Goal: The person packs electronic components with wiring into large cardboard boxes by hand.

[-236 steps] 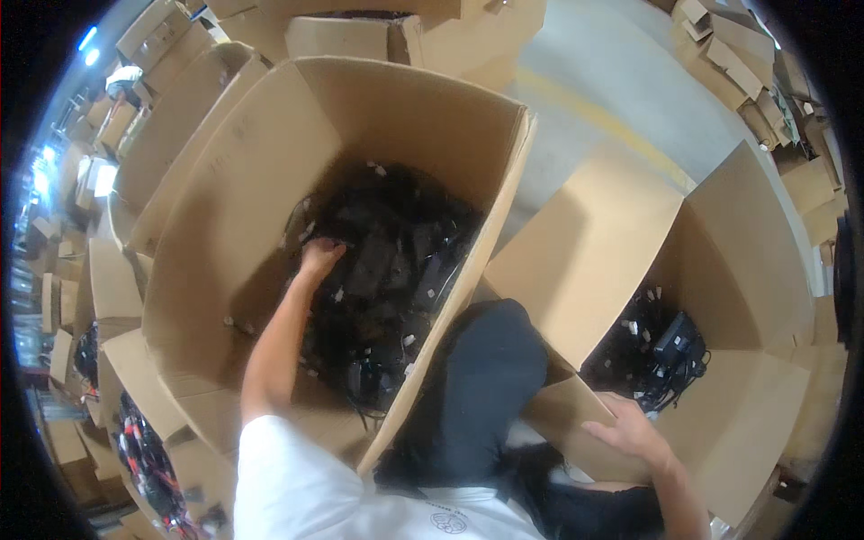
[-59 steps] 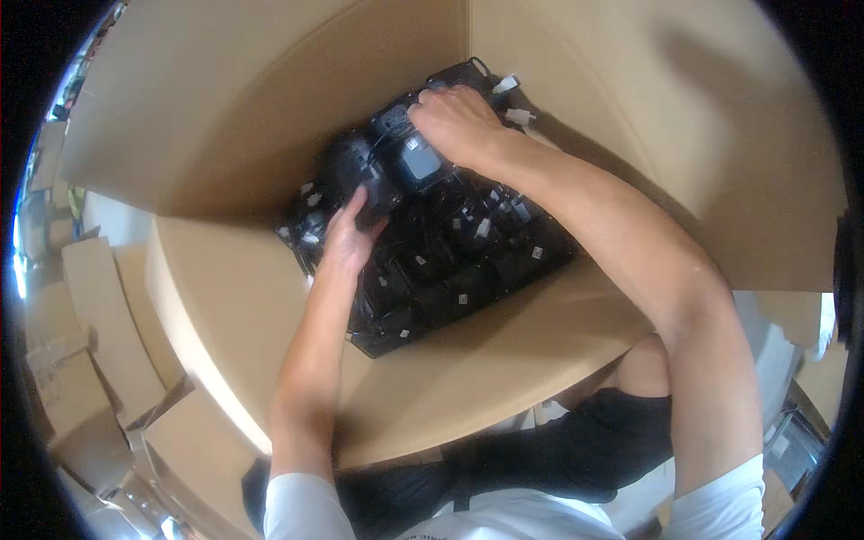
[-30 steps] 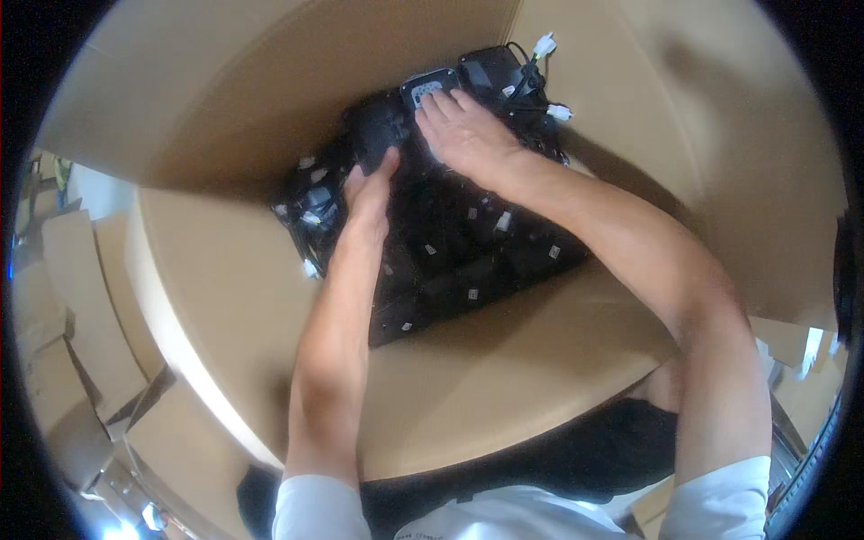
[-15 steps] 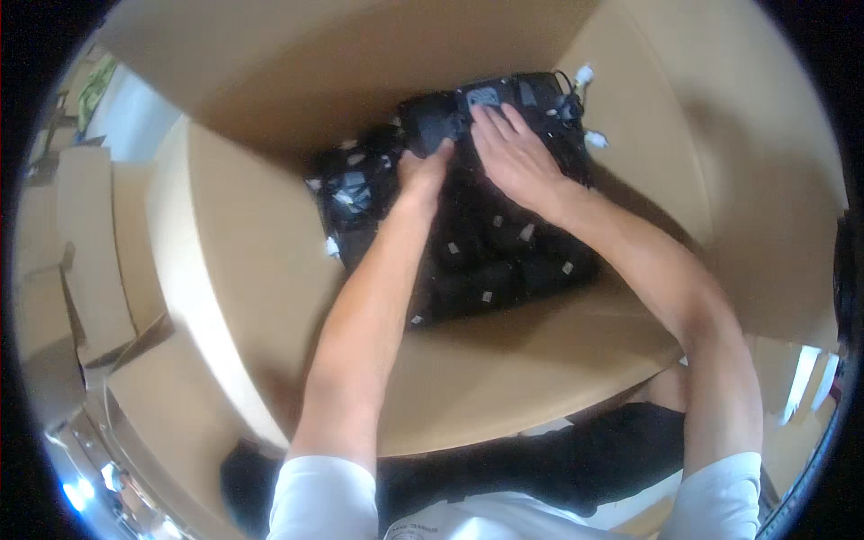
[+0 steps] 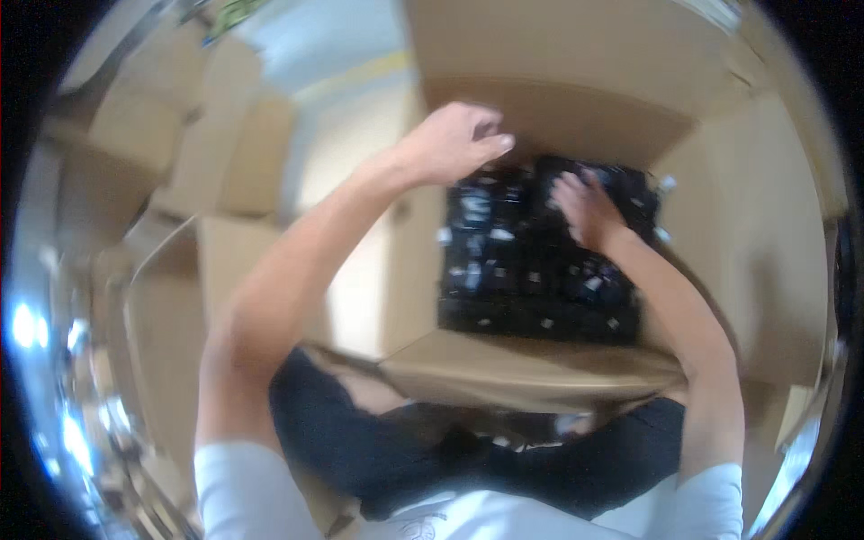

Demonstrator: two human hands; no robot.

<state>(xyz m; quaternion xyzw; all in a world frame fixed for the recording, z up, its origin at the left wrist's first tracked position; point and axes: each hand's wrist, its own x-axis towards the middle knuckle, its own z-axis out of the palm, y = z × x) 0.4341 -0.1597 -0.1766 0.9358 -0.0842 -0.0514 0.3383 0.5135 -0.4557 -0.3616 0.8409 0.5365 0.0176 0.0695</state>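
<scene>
A layer of black parts (image 5: pixel 504 301) with small pale tags and white connectors lies in the bottom of a large cardboard box (image 5: pixel 504 360). My left hand (image 5: pixel 454 142) is raised near the top of the box's left wall, above the far left of the parts. Its fingers are loosely curled, the thumb stands apart, and no object shows between them. My right hand (image 5: pixel 589 209) is over the far right portion of the parts, fingers apart and somewhat blurred. Whether its fingertips touch the parts is hard to see.
Tall cardboard walls (image 5: pixel 756 243) surround the parts, with the near edge against my legs. More cardboard boxes (image 5: pixel 243 135) stand to the left. Beyond them is a pale floor with a yellow line (image 5: pixel 360 74).
My left hand has lifted off the black parts and moved up toward the left wall. My right hand stays over the parts, its fingers shifted. The view has turned, putting the box farther right.
</scene>
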